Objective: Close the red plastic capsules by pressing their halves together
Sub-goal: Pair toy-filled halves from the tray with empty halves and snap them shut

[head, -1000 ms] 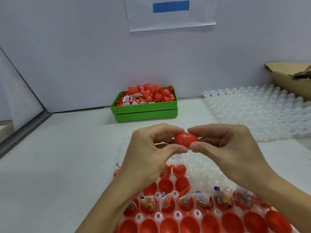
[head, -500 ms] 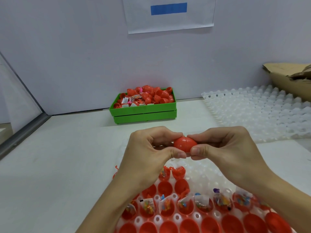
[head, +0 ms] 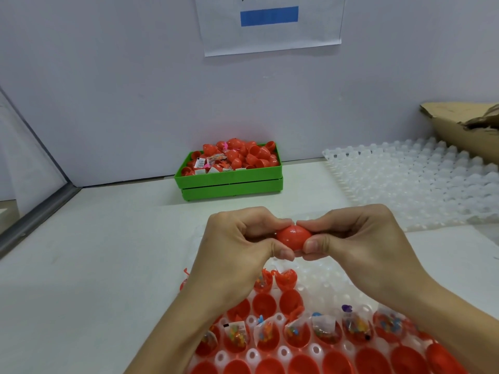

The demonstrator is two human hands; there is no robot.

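A red plastic capsule (head: 293,237) is held in the air above the table, between both hands. My left hand (head: 237,247) pinches its left end with thumb and curled fingers. My right hand (head: 351,238) pinches its right end the same way. The two halves look joined. Below the hands, a clear blister tray (head: 318,290) holds open red capsule halves (head: 290,299), several with small toy packets (head: 266,332) inside.
A green bin (head: 229,179) heaped with red capsules and packets stands against the back wall. A clear dimpled tray (head: 413,182) lies at the right, with a torn cardboard box (head: 464,130) behind it. A metal rail (head: 35,209) borders the table at left.
Both hands with the capsule sank slightly and pressed closer together; the thumbs now nearly meet under the capsule.
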